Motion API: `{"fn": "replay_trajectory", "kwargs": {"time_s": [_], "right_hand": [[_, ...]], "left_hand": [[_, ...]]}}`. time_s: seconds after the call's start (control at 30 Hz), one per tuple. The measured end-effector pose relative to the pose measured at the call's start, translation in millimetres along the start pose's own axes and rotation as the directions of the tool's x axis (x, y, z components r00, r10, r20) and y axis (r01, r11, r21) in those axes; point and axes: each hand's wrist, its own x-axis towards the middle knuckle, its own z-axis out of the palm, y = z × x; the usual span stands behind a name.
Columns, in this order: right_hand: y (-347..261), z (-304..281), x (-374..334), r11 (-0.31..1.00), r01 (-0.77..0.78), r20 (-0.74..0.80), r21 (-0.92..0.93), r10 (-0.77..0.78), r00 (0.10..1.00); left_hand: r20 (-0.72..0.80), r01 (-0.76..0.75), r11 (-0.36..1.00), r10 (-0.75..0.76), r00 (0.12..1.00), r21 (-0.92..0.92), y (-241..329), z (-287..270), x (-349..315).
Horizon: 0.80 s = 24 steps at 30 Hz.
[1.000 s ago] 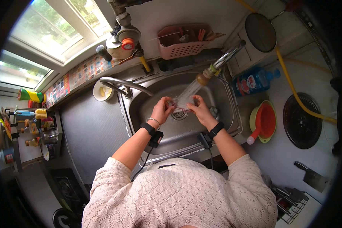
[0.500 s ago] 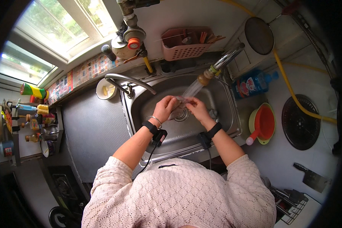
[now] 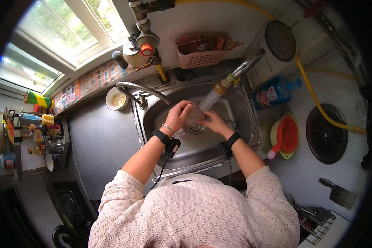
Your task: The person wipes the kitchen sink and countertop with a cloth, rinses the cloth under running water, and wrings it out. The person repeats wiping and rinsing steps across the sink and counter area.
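Note:
Over the stainless steel sink [image 3: 206, 151], both my hands hold a small pinkish-brown, flat piece [image 3: 195, 116]. Clear film seems to hang from its lower side; whether it is meat in a bag I cannot tell. My left hand [image 3: 178, 117] grips its left edge, fingers closed. On the opposite side, my right hand [image 3: 215, 123] pinches it between thumb and fingers. Water streams from the tap [image 3: 224, 85] just above and behind the piece. The drain [image 3: 196, 129] lies below, partly covered by the piece and film.
A curved spout [image 3: 146, 87] arches over the sink's left rim, beside a white bowl [image 3: 117, 98] with pale yellow pieces. At right are a red ladle-like scoop [image 3: 287, 133] in a green basin, a blue bottle [image 3: 275, 93] and a cleaver [image 3: 339, 193]. A pink caddy [image 3: 202, 56] hangs behind.
The piece has been turned and spread, so its flat pinkish-brown face now shows between my hands. My left hand has tilted slightly up; my right has shifted slightly down and right.

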Motion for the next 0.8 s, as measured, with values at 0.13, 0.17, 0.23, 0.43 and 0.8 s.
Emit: {"fn": "replay_trajectory", "kwargs": {"time_s": [0.13,0.17,0.23,0.43,0.8], "right_hand": [[38,9,-1,0.998,0.065,-0.036,-0.014,-0.066,0.997],[50,14,-2,0.992,-0.01,-0.027,0.125,0.014,1.0],[61,16,0,0.955,-0.092,-0.036,0.283,0.107,0.994],[19,4,11,0.67,-0.227,0.037,0.707,0.285,0.958],[-56,-3,0,0.664,-0.035,0.063,0.747,-0.018,0.998]], "left_hand": [[-0.155,0.019,1.0,-0.02,0.988,-0.012,-8,-12,-4],[-0.152,0.042,0.998,-0.048,0.987,-0.044,-11,-13,-4],[-0.15,0.093,0.99,-0.108,0.983,-0.104,-17,-16,-6],[-0.279,0.092,0.995,-0.079,0.957,0.032,-34,-32,-10],[0.187,-0.084,0.986,0.057,0.981,0.142,-36,0,-14]]}}
